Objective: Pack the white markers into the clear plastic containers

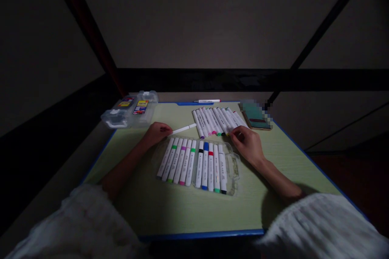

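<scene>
On the pale-green, blue-edged tabletop (127, 218): work appears partway; two groups of white, colour-banded markers (205, 166) lie in a clear plastic tray (234, 168).
Outside tray: a row of white markers with coloured ends (209, 121) lies beyond it, seemingly the remaining portion.
Left hand (158, 132): clamped on one end of a slim white marker (184, 129), near the tray's far edge.
Marker axis: roughly crosswise; free end points right, slightly away from the person.
Right hand (247, 144): fingers curled at the row's near edge; cannot tell whether clamped.
</scene>
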`<state>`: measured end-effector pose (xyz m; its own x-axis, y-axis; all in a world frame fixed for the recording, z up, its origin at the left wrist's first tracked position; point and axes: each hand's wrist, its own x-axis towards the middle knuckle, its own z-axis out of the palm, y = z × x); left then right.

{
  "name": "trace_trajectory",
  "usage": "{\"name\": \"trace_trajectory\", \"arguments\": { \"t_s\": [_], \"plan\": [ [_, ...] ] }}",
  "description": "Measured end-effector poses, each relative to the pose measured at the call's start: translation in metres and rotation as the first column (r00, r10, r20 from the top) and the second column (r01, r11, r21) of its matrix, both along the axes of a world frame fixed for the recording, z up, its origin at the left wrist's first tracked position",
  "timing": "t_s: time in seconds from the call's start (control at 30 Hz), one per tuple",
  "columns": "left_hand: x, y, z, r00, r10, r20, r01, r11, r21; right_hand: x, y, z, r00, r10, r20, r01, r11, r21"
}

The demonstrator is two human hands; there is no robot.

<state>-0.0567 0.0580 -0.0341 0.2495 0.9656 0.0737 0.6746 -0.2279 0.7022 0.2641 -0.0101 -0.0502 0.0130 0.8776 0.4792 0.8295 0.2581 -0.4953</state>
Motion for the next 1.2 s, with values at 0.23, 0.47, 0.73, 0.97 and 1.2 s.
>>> {"name": "trace_trajectory", "arguments": {
  "t_s": [0.23, 0.47, 0.73, 0.97, 1.2],
  "plan": [
    [-0.003, 0.001, -0.006, 1.000, 0.002, -0.032, 0.000, 0.997, 0.078, -0.002, -0.003, 0.000, 0.995, 0.042, 0.090, -0.041, 0.999, -0.013],
    [-0.003, 0.000, -0.010, 0.993, 0.006, -0.119, 0.019, 0.977, 0.212, -0.003, -0.004, 0.000, 0.987, 0.100, 0.128, -0.095, 0.994, -0.048],
    [0.003, -0.007, -0.005, 0.978, 0.076, -0.193, -0.012, 0.949, 0.316, -0.005, -0.004, 0.000, 0.978, 0.158, 0.140, -0.148, 0.986, -0.078],
    [0.033, -0.036, 0.014, 0.971, 0.053, -0.231, 0.049, 0.910, 0.413, -0.007, -0.005, 0.002, 0.987, 0.141, -0.079, -0.145, 0.988, -0.052],
    [0.059, -0.067, 0.018, 0.953, -0.055, -0.299, 0.190, 0.875, 0.444, -0.016, -0.004, 0.006, 0.758, 0.185, -0.625, -0.306, 0.948, -0.090]
  ]
}}
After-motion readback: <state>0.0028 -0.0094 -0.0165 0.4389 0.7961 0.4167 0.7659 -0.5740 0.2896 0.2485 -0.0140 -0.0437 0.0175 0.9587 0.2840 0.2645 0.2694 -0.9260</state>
